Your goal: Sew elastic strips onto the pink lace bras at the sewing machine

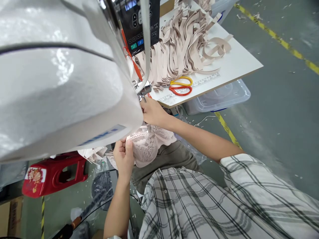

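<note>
A pale pink lace bra (146, 149) hangs in front of my lap, below the head of a white sewing machine (74, 99). My left hand (124, 157) pinches the upper edge of its lace cup between thumb and fingers. My right hand (155, 113) reaches in beside the machine's needle end, just above the bra. Its fingertips are hidden behind the machine head, so their grip does not show. The needle area is also mostly out of sight.
A white side table (239, 63) bears a heap of beige fabric strips (181, 43), scissors (181, 89) with yellow and red handles, and a clear ruler (204, 79). A control panel (139, 26) stands behind the machine. A plastic bin (224, 96) and red stool (54, 172) are lower down.
</note>
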`<state>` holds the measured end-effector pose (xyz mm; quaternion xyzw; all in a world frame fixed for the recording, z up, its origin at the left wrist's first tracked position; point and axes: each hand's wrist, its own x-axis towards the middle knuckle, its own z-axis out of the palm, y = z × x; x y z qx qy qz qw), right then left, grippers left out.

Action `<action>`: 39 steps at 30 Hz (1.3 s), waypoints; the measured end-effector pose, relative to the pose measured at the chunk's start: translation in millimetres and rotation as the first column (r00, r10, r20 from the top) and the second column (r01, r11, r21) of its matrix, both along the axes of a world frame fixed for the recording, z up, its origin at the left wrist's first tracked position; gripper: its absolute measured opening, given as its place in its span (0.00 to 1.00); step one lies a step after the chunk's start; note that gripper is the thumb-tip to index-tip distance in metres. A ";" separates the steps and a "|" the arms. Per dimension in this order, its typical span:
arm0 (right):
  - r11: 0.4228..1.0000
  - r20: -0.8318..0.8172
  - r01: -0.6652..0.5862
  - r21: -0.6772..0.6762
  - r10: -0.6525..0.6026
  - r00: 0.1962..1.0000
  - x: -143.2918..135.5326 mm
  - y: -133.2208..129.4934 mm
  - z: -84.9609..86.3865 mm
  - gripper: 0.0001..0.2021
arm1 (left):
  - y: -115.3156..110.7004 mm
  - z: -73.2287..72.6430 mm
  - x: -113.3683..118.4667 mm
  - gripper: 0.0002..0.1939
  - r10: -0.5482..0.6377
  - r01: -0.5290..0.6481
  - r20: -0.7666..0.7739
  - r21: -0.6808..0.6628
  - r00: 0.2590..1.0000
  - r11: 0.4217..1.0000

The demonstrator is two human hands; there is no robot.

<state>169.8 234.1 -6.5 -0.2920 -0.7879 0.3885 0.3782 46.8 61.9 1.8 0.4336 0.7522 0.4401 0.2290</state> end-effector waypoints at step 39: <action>0.802 -0.262 -0.221 0.555 0.421 0.868 93.4 -148.5 -2.7 0.07 | -26.9 -9.1 13.0 0.11 -0.031 0.300 -0.701 0.264 0.712 0.917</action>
